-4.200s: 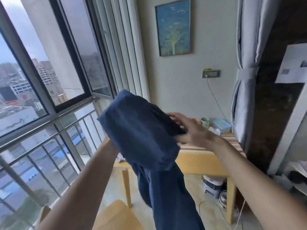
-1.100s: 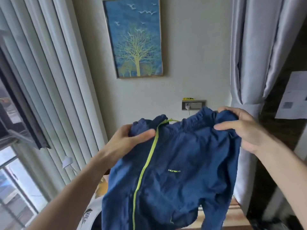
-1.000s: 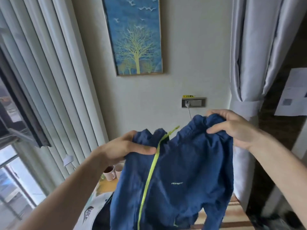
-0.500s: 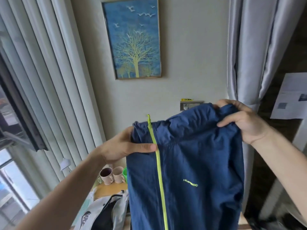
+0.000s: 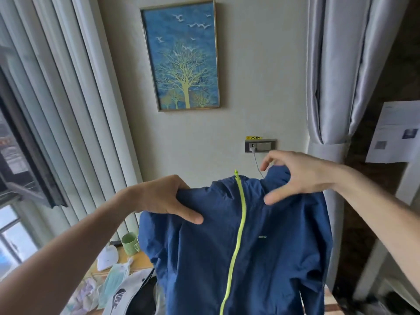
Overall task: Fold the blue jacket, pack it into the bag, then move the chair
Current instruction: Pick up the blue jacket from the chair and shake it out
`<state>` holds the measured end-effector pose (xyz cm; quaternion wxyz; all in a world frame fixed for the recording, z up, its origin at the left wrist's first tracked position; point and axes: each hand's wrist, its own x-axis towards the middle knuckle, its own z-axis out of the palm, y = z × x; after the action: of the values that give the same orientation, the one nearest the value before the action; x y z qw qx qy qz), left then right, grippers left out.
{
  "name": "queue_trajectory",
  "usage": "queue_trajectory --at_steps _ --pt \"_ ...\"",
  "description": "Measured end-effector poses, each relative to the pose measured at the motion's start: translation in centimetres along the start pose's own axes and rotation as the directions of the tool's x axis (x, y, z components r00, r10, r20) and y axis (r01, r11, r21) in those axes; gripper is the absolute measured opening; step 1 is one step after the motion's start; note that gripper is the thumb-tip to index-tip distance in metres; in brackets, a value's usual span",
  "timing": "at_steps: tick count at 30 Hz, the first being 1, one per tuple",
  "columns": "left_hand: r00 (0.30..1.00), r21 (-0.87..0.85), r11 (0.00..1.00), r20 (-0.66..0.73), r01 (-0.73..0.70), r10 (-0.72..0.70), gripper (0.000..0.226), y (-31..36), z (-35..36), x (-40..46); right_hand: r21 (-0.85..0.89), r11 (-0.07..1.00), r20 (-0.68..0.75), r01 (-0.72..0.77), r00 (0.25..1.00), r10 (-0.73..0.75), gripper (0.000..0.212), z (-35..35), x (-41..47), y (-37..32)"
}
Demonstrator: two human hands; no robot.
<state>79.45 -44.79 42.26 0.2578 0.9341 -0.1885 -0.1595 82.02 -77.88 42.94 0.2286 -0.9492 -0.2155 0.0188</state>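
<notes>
Right hand (image 5: 300, 178) now nearer the collar, grip loosened; blue jacket (image 5: 238, 246) lower

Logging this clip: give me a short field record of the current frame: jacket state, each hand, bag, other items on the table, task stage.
jacket: blue jacket held up in the air, front facing camera, yellow-green zipper closed
left hand: left hand gripping the shoulder
right hand: right hand half open at the collar, grip unclear
bag: white bag on the table, below left
other items: green mug, face mask
stage: folding not yet begun
</notes>
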Motion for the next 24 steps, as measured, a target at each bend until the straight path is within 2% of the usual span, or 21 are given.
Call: queue_trajectory --at_steps 1,3,4,5,6,7,8,9,10,11,12,13,14,15,17,18,20,22,24 --pt "1.000 -0.038 0.999 0.021 0.001 0.000 0.027 -0.2 -0.2 -0.1 -0.142 0.988 0.031 -0.059 0.997 0.064 0.066 0.4 0.2 -0.1" --pt "0.999 -0.063 0.998 -0.030 0.016 -0.018 0.022 -0.5 -0.9 0.1 -0.223 0.971 -0.022 -0.084 0.996 0.081 0.041 0.8 1.4 0.3" --pt "0.991 -0.039 0.999 -0.135 0.019 -0.024 0.025 -0.6 -1.5 0.4 -0.206 0.976 -0.094 -0.063 0.995 0.044 0.025 0.5 2.0 0.3" --pt "0.953 0.004 1.000 -0.301 0.014 -0.012 0.027 -0.7 -2.3 1.0 -0.168 0.984 -0.220 -0.057 0.975 0.019 0.016 -0.1 2.7 0.1" --pt "0.869 0.066 0.998 -0.493 -0.016 0.047 0.027 -0.7 -3.2 1.6 -0.119 0.992 -0.400 -0.041 0.916 -0.010 0.011 -0.8 3.4 0.0" --pt "0.723 0.155 0.987 -0.677 -0.046 0.140 0.025 -0.7 -4.0 2.2 -0.076 0.997 -0.599 0.003 0.799 -0.048 0.010 -1.6 3.9 -0.4" --pt "0.544 0.245 0.968 -0.806 -0.052 0.233 0.025 -0.1 -4.5 2.1 -0.053 0.996 -0.760 0.071 0.645 -0.087 0.012 -2.2 4.0 -1.1" --pt "0.465 0.330 0.943 -0.831 -0.032 0.306 0.028 0.6 -4.9 1.8 -0.063 0.991 -0.825 0.119 0.553 -0.119 0.008 -2.7 3.8 -1.8" --pt "0.601 0.424 0.906 -0.729 0.020 0.328 0.034 1.3 -5.2 1.3 -0.130 0.983 -0.747 0.127 0.639 -0.182 0.008 -3.2 3.3 -2.5" --pt "0.842 0.491 0.871 -0.483 0.034 0.239 0.039 2.1 -4.8 0.5 -0.202 0.972 -0.489 0.122 0.847 -0.208 0.022 -3.2 2.3 -3.2" --pt "0.985 0.511 0.856 -0.172 0.074 0.018 0.040 2.7 -4.2 -0.3 -0.235 0.969 -0.082 0.075 0.992 -0.097 0.031 -3.0 1.1 -4.1" --pt "0.987 0.484 0.871 0.070 0.090 -0.141 0.036 3.1 -3.8 -1.2 -0.274 0.961 0.275 0.024 0.960 0.055 0.031 -2.6 0.0 -4.6" --pt "0.964 0.398 0.913 0.198 0.085 -0.176 0.032 3.1 -3.7 -1.9 -0.251 0.968 0.478 -0.017 0.867 0.140 0.026 -2.4 -0.8 -4.1" --pt "0.971 0.303 0.951 0.206 0.057 -0.123 0.030 2.8 -3.9 -2.4 -0.189 0.981 0.510 -0.045 0.849 0.137 0.022 -2.2 -1.3 -3.4" --pt "1.000 0.134 0.991 -0.007 0.000 0.001 0.033 1.7 -3.9 -2.6 -0.043 0.996 0.314 -0.076 0.946 0.086 0.020 -2.1 -1.7 -2.3" --pt "0.992 0.104 0.995 -0.128 0.001 0.012 0.030 1.2 -3.7 -2.6 0.024 0.997 0.188 -0.077 0.980 0.071 0.019 -2.1 -1.9 -1.9" --pt "0.972 0.116 0.993 -0.235 0.014 0.014 0.030 0.0 -3.1 -2.5 0.141 0.987 0.049 -0.070 0.997 0.063 0.016 -2.3 -2.4 -1.3" --pt "0.981 0.082 0.996 -0.194 0.020 -0.003 0.031 -0.8 -2.5 -2.8 0.216 0.975 0.082 -0.059 0.996 0.042 0.023 -2.3 -3.3 -0.8" --pt "0.998 0.029 0.999 -0.062 0.014 -0.013 0.024 -0.7 -2.4 -4.0 0.267 0.963 0.167 -0.035 0.986 -0.010 0.031 -2.2 -4.5 -0.5"
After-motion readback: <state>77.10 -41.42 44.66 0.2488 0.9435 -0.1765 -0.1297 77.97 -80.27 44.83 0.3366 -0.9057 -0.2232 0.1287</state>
